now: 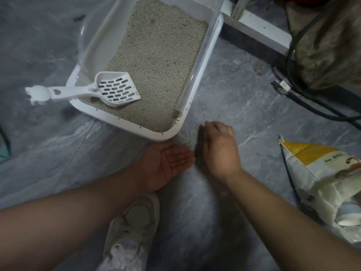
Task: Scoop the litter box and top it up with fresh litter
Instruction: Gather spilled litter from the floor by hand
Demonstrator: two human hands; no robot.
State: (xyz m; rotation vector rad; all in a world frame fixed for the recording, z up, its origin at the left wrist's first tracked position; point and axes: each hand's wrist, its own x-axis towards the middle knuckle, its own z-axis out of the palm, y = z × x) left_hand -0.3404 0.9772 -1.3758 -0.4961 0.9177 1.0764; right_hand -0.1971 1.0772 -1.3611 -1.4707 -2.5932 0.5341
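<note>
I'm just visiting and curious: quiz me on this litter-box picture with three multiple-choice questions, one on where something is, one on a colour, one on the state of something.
1. Where is the scoop?
A. In the person's right hand
B. Head on the litter, handle sticking out over the litter box rim
C. Inside the bag

2. What colour is the band on the litter bag?
A. Yellow
B. Green
C. Purple

3. How is the left hand held?
A. Clenched in a fist
B. Gripping the scoop
C. Open, palm up, near the floor

Answers: 1 B, the slotted head lies on the litter with the handle crossing the near-left rim. 2 A, a yellow band runs across the bag's top. 3 C, its fingers are straight and it holds nothing, beside the right hand.
</note>
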